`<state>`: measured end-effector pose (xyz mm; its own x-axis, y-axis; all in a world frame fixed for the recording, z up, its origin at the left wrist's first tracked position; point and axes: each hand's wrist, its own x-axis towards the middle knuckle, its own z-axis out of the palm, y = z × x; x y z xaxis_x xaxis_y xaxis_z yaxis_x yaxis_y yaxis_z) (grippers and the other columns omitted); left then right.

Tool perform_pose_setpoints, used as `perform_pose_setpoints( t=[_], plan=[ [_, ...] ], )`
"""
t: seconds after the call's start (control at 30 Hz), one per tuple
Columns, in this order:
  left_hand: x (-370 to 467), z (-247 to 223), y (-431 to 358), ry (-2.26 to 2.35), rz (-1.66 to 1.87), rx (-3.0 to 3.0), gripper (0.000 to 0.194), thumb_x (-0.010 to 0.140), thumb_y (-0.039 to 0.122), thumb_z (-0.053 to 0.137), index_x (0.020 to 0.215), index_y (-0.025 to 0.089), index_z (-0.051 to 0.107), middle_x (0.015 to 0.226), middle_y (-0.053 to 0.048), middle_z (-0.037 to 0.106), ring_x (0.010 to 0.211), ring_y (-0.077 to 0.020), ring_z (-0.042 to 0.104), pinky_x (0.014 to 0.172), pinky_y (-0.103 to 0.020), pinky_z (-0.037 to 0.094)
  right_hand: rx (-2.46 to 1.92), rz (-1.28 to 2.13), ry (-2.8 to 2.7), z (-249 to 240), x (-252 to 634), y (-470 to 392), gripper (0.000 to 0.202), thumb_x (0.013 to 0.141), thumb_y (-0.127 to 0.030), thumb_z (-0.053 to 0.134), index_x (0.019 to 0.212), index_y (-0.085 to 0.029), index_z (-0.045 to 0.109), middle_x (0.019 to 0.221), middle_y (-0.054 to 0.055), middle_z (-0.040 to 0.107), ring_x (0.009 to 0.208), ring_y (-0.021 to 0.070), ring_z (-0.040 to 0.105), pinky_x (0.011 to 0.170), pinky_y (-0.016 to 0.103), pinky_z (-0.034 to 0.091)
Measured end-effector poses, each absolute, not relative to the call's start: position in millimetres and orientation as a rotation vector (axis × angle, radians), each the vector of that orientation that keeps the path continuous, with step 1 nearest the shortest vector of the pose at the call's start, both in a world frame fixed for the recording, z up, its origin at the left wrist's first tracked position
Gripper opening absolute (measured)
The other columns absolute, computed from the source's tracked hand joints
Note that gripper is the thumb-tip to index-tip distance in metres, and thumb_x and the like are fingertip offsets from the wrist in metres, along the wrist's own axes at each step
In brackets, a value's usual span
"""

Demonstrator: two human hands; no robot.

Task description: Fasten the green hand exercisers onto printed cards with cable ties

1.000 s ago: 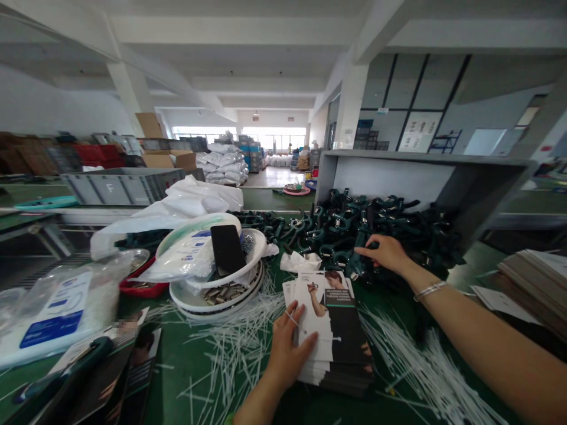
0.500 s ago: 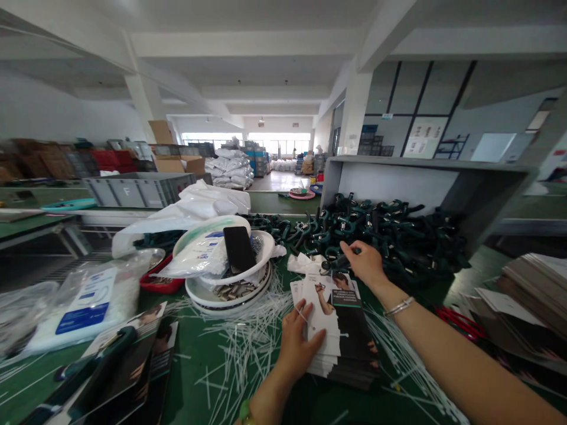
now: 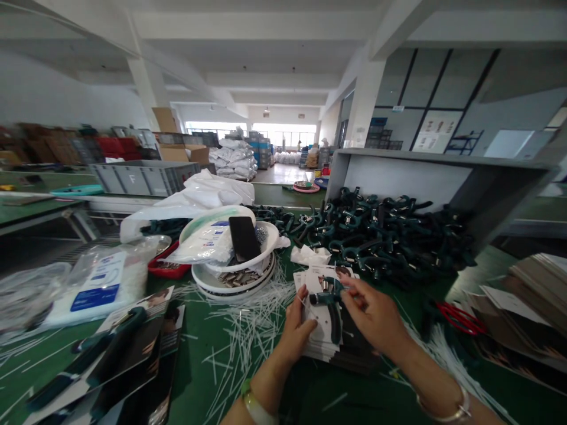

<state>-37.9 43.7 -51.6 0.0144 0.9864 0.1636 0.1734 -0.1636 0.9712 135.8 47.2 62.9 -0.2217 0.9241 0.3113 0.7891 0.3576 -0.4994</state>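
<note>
A stack of printed cards (image 3: 316,339) lies on the green table in front of me. Over its top card, my right hand (image 3: 376,319) pinches a dark green hand grip exerciser (image 3: 333,316) by its upper end, with the handles pointing toward me. My left hand (image 3: 295,327) is at the stack's left edge, its fingers and thumb closed on the top card. A thin white cable tie (image 3: 303,299) shows by its fingertips. Behind the cards, a heap of similar exercisers (image 3: 376,236) spills from a tipped grey crate (image 3: 500,189).
Loose cable ties (image 3: 243,348) cover the table left of the cards. White bowls (image 3: 233,289) hold metal springs, a bag and a phone (image 3: 243,238). Carded exercisers (image 3: 119,348) lie at left front. Red-handled scissors (image 3: 460,319) and more card stacks (image 3: 531,295) are at right.
My right hand has come back from the heap toward me, bringing a hand grip exerciser over the cards. My left hand stays at the stack's left edge. The view has shifted slightly.
</note>
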Motion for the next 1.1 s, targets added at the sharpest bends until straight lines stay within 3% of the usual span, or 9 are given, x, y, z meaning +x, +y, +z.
perform_pose_setpoints(
  t=[0.1,0.27,0.33,0.47,0.6,0.77,1.0,1.1],
  plan=[
    [-38.2,-47.7,47.0,1.243,1.293,1.383,0.071,0.07,0.015,0.053,0.137,0.022,0.033,0.136,-0.008,0.045,0.122,-0.0226,0.042,0.102,-0.036,0.032,-1.696,0.122,-2.158,60.1,163.8,64.3,0.033,0.08,-0.027,0.044,0.107,-0.023,0.062,0.094,0.006,0.067,0.077,0.0199,0.063,0.067,0.029,0.046],
    [-35.2,-31.3,57.8,1.396,1.327,1.426,0.049,0.072,0.023,0.058,0.12,0.019,0.053,0.125,-0.009,0.054,0.108,-0.0218,0.052,0.09,-0.035,0.041,-1.519,0.425,-2.427,44.9,181.5,75.0,0.046,0.073,-0.015,0.042,0.115,-0.023,0.06,0.11,0.004,0.065,0.097,0.0187,0.06,0.083,0.029,0.045],
    [-34.3,-27.6,64.2,1.419,1.278,1.509,0.037,0.072,0.024,0.058,0.109,0.017,0.061,0.112,-0.009,0.062,0.098,-0.0201,0.056,0.087,-0.034,0.043,-1.442,0.498,-2.389,41.1,177.5,70.4,0.045,0.073,-0.014,0.041,0.113,-0.021,0.061,0.109,0.004,0.066,0.094,0.0174,0.061,0.082,0.029,0.046],
    [-33.5,-28.5,74.6,1.441,1.225,1.554,0.027,0.073,0.028,0.059,0.096,0.015,0.065,0.092,-0.007,0.067,0.084,-0.0182,0.059,0.081,-0.031,0.044,-1.451,0.648,-2.26,42.0,166.8,59.9,0.034,0.077,-0.023,0.047,0.106,-0.019,0.063,0.092,0.004,0.068,0.071,0.0154,0.062,0.065,0.026,0.048],
    [-33.7,-30.4,76.5,1.497,1.213,1.526,0.03,0.076,0.034,0.056,0.096,0.014,0.064,0.081,-0.006,0.066,0.072,-0.0165,0.058,0.07,-0.029,0.045,-1.405,0.405,-2.37,43.2,159.1,57.7,0.03,0.075,-0.022,0.052,0.101,-0.02,0.067,0.094,0.006,0.065,0.082,0.0179,0.06,0.076,0.029,0.046],
    [-34.6,-27.3,76.2,1.508,1.191,1.551,0.024,0.072,0.033,0.06,0.088,0.016,0.066,0.077,-0.003,0.066,0.071,-0.016,0.058,0.069,-0.028,0.044,-1.406,0.123,-2.549,46.4,152.7,62.4,0.031,0.073,-0.022,0.052,0.099,-0.024,0.068,0.1,0.008,0.061,0.092,0.0219,0.057,0.077,0.031,0.045],
    [-28.6,-21.9,71.6,1.521,1.223,1.563,0.021,0.071,0.033,0.062,0.084,0.017,0.065,0.08,-0.004,0.068,0.075,-0.0172,0.06,0.073,-0.03,0.045,-1.472,0.321,-2.542,50.1,159.3,69.9,0.051,0.064,-0.016,0.053,0.114,-0.02,0.059,0.105,0.009,0.061,0.087,0.0209,0.059,0.077,0.031,0.044],
    [-24.3,-20.4,71.0,1.521,1.243,1.568,0.02,0.07,0.032,0.063,0.084,0.017,0.066,0.079,-0.004,0.068,0.074,-0.0168,0.06,0.072,-0.029,0.045,-1.515,0.392,-2.477,49.0,161.0,72.4,0.048,0.063,-0.013,0.051,0.11,-0.02,0.06,0.101,0.008,0.062,0.083,0.0191,0.059,0.074,0.028,0.044]
  ],
)
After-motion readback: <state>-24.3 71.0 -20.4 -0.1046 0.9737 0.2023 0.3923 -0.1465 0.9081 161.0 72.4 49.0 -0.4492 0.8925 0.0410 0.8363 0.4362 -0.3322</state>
